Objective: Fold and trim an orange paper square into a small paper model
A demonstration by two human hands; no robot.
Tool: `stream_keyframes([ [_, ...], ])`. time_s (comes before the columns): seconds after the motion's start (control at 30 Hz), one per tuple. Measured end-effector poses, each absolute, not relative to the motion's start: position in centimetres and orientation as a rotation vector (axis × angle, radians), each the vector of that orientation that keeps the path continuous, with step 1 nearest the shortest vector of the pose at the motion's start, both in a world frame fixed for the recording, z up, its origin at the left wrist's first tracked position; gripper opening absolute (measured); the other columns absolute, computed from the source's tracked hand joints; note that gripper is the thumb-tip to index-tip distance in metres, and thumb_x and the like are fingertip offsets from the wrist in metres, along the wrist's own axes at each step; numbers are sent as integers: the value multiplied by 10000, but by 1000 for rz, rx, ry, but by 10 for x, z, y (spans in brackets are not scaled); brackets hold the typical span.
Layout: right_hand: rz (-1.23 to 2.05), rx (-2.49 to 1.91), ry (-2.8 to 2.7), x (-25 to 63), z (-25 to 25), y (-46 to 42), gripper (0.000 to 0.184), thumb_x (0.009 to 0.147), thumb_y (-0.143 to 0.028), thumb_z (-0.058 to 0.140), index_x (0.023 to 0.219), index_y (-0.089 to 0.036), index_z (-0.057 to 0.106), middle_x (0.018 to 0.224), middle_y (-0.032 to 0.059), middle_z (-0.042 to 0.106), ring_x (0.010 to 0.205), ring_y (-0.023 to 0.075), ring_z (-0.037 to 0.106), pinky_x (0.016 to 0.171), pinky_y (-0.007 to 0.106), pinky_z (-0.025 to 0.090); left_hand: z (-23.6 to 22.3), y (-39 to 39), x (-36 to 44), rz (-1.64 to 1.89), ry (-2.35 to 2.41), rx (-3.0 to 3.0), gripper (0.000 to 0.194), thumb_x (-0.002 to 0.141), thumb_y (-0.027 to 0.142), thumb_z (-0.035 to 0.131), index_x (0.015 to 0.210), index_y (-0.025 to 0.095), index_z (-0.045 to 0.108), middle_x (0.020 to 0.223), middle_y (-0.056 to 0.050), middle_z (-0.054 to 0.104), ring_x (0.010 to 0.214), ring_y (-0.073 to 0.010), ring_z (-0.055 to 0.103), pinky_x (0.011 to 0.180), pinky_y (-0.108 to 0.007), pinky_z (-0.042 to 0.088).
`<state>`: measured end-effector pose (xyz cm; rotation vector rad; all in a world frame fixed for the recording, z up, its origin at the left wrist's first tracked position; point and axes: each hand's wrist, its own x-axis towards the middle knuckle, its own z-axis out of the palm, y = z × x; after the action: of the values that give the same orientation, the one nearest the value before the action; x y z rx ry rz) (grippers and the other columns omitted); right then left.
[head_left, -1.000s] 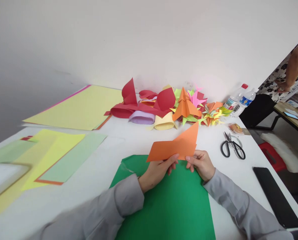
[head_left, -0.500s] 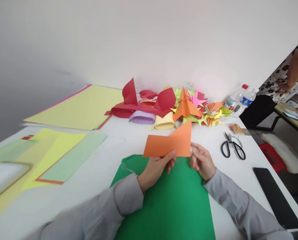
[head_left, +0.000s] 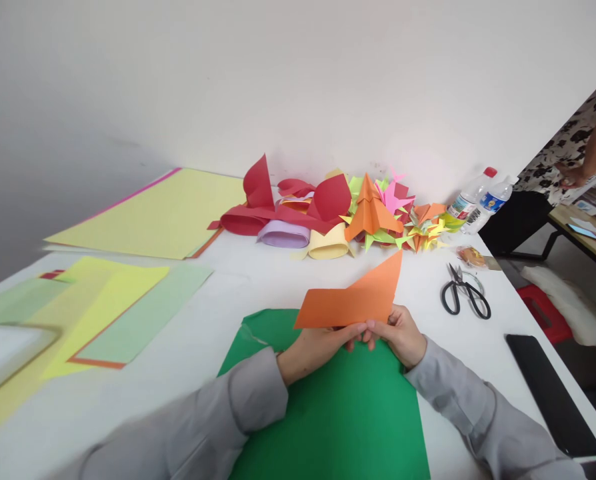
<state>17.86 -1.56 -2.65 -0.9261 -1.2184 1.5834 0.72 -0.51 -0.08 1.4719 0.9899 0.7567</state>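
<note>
I hold a partly folded orange paper (head_left: 353,300) upright above a green sheet (head_left: 338,407) on the white table (head_left: 238,280). My left hand (head_left: 318,347) pinches its lower edge near the middle. My right hand (head_left: 401,333) pinches the same edge just to the right, fingertips almost touching the left hand's. The paper's right corner points up to the right.
A pile of folded and rolled coloured papers (head_left: 338,213) lies at the wall. Black scissors (head_left: 465,293) and a dark phone (head_left: 553,393) lie to the right, two plastic bottles (head_left: 478,197) behind them. Yellow and pale green sheets (head_left: 128,293) cover the left. Another person's arm (head_left: 591,150) shows far right.
The orange paper tilted left and level, then swung back with its right corner raised. My right hand let go for a moment and now pinches the lower edge close to my left hand.
</note>
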Motion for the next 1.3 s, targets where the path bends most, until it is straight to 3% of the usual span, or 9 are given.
stream_keyframes([
  [0.47,1395,-1035,-1271,180,-22,-15,294,723,-378,710,556,-140,669,492,24,648,330,88,507,379,207,400,-17,4,6,1099,871,1017,265,584,311,774,696,140,605,480,36,549,388,-97,474,335,-204,385],
  [0.67,1399,-1067,-1137,184,-22,-13,258,678,-340,738,533,-144,654,474,17,645,303,73,473,356,196,368,-16,12,1,1153,920,931,291,605,312,763,482,120,584,426,7,542,339,-68,443,342,-195,353],
  [1.3,1403,-1065,-1024,187,-21,-9,240,637,-303,753,497,-148,633,457,21,643,295,76,469,338,198,345,-14,15,-3,1215,839,858,400,753,451,616,533,118,612,522,-40,610,384,-107,496,386,-242,407],
])
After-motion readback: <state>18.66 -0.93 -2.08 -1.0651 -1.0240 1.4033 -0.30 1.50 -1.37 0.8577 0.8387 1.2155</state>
